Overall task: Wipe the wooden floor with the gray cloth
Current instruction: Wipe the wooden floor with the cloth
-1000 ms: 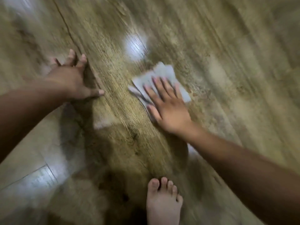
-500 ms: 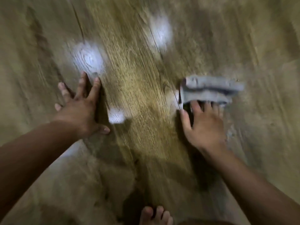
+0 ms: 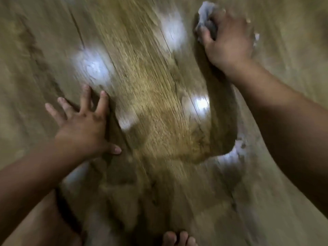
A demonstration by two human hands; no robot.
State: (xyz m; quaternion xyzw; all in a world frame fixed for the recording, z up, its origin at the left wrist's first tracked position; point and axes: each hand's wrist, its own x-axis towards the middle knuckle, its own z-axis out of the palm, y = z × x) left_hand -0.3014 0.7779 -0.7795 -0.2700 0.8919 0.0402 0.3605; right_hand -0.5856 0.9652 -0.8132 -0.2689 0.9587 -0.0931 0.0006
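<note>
The wooden floor point(image 3: 150, 107) fills the blurred head view, with bright light reflections on its planks. My right hand point(image 3: 229, 39) is stretched far forward at the upper right, its fingers curled round the bunched gray cloth point(image 3: 205, 16), which bulges out at the hand's upper left and presses on the floor. A small pale bit of cloth shows at the hand's right side. My left hand point(image 3: 81, 128) lies flat on the floor at the left, fingers spread and straight.
The toes of a bare foot point(image 3: 179, 238) show at the bottom edge, and a bare knee or leg point(image 3: 40, 222) fills the lower left corner. A dark plank seam point(image 3: 78, 31) runs up the floor at the upper left.
My right hand has pushed the cloth forward and to the right, and the cloth has gone from flat to bunched in the fingers. My left hand has stayed planted on the floor.
</note>
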